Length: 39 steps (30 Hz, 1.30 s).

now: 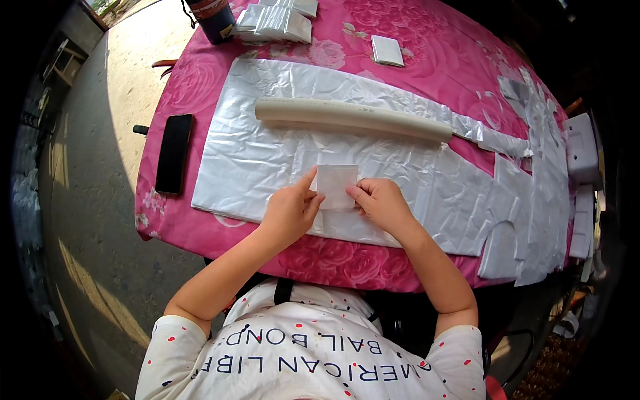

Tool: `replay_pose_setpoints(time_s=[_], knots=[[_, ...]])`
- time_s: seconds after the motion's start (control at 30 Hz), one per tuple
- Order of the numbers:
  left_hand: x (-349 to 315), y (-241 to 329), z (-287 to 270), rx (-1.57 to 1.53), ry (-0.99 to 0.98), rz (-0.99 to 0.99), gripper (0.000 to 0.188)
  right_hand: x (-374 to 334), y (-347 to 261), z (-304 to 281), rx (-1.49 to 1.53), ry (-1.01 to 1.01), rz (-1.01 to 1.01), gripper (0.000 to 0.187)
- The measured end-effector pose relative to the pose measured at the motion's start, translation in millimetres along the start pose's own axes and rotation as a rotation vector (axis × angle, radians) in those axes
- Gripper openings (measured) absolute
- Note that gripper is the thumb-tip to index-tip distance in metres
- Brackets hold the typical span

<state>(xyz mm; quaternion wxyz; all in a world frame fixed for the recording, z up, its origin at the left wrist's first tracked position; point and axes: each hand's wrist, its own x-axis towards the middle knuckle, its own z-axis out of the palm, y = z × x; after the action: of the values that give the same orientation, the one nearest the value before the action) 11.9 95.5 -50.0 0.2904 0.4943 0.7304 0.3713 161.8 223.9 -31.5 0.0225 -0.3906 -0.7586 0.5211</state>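
Between my two hands is a small white square packet (pixel 337 185), flat and folded-looking, held over shiny white plastic sheeting (pixel 260 160). My left hand (pixel 293 205) pinches its left edge, with the index finger along the side and the thumb near the lower corner. At the right edge, my right hand (pixel 379 201) grips it between thumb and fingers. Just beyond, a long cream-coloured tube (pixel 353 119) lies across the sheeting.
On the pink floral tablecloth (pixel 320 267), a black phone (pixel 175 155) lies at the left. Stacked white packets (pixel 277 25) and a dark bottle (pixel 213 19) stand at the far left. A single white packet (pixel 387 51) lies farther back. Cut plastic scraps (pixel 543 193) hang over the right edge.
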Motion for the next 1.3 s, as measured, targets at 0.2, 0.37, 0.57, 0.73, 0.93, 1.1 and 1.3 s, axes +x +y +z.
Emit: replay_pose_setpoints(time_s=[0.2,0.37,0.57,0.73,0.93,1.1,1.3], knots=[[12.1,6.5,-2.9,0.000,-0.006,-0.104,0.065,23.7,-4.6,-9.9,0.055,-0.158,0.223,0.035],[17.6,2.9,-3.6,-0.012,0.011,-0.104,0.068,28.1,-7.1,-11.9,0.089,-0.189,0.256,0.036],[19.6,0.2,-3.7,0.006,0.008,-0.098,0.069,16.9,-16.7,-3.3,-0.090,-0.044,0.175,0.035],[21.6,1.4,-5.2,0.027,-0.012,-0.107,0.068,29.9,-13.9,-10.4,0.000,-0.150,0.250,0.034],[5.4,14.1,-4.8,0.498,0.262,0.328,0.068,36.1,-12.3,-12.5,0.023,-0.184,0.296,0.033],[7.7,18.2,17.0,0.552,-0.001,0.429,0.074,41.1,-5.4,-10.8,0.027,-0.200,0.280,0.032],[14.6,1.6,38.7,0.602,0.013,0.324,0.099,36.9,-4.4,-7.8,0.019,-0.149,0.248,0.032]])
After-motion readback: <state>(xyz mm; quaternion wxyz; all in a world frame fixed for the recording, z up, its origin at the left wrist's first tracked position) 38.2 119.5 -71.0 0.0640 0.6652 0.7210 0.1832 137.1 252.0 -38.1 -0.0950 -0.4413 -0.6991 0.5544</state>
